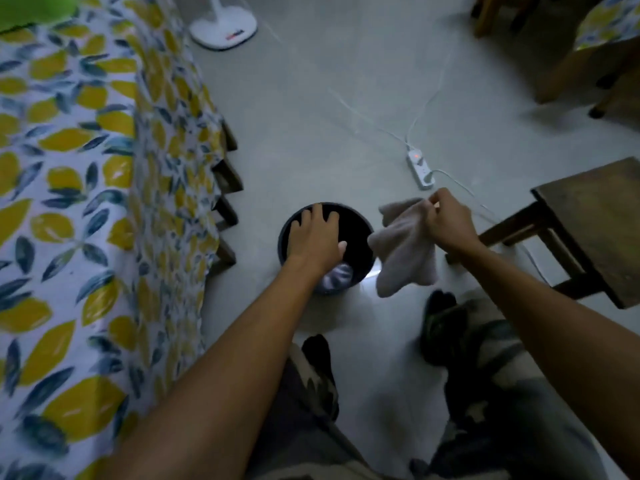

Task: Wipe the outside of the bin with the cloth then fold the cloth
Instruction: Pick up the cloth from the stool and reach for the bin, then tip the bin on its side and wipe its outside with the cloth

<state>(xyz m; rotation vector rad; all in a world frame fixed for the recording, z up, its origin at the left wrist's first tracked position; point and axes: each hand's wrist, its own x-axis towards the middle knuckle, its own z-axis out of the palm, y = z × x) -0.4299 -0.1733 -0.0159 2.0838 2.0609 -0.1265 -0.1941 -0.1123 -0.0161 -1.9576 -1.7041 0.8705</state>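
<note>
Soft matt cloth, smooth dark bin, glossy floor, wooden stool

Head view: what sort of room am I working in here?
Probably a home dining or living area. A table under a lemon-print cloth, a wooden stool and a standing fan's base share a bare floor, with a power strip trailing cables.

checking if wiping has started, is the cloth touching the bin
Cannot tell. In the head view the cloth hangs from the right hand beside the bin; its edge overlaps the rim from above, so neither contact nor gap shows plainly.
</note>
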